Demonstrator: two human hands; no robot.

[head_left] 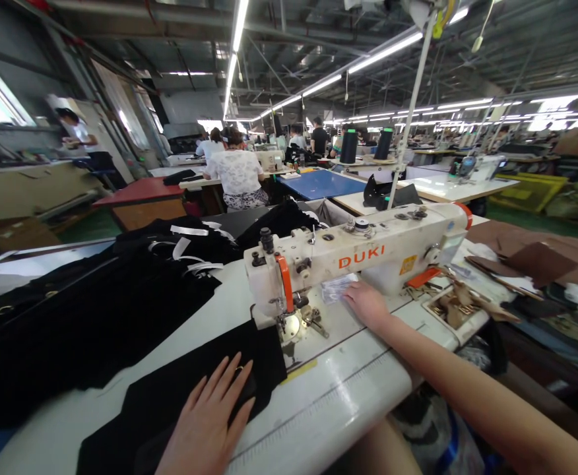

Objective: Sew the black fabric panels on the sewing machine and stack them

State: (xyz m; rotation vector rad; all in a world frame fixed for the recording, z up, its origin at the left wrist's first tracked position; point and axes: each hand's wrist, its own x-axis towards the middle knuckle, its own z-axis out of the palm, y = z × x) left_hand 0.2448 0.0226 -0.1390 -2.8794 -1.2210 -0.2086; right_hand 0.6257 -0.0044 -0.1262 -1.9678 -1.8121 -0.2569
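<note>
My left hand (212,412) lies flat with fingers spread on a black fabric panel (143,389), which reaches up to the sewing machine's needle area. Under the arm of the white sewing machine (363,244), my right hand (367,305) has its fingertips drawn together at the edge of a small stack of shiny whitish slips (337,289). Print on the slips is too small to read. The presser foot (289,316) stands beside the far edge of the black panel; its exact contact with the fabric is hidden.
A pile of black pieces with white tapes (96,310) covers the table's left side. Right of the machine sits a tray of small metal parts (454,307), near brown material (541,264). Thread cones (348,146) stand behind. Several people work farther back.
</note>
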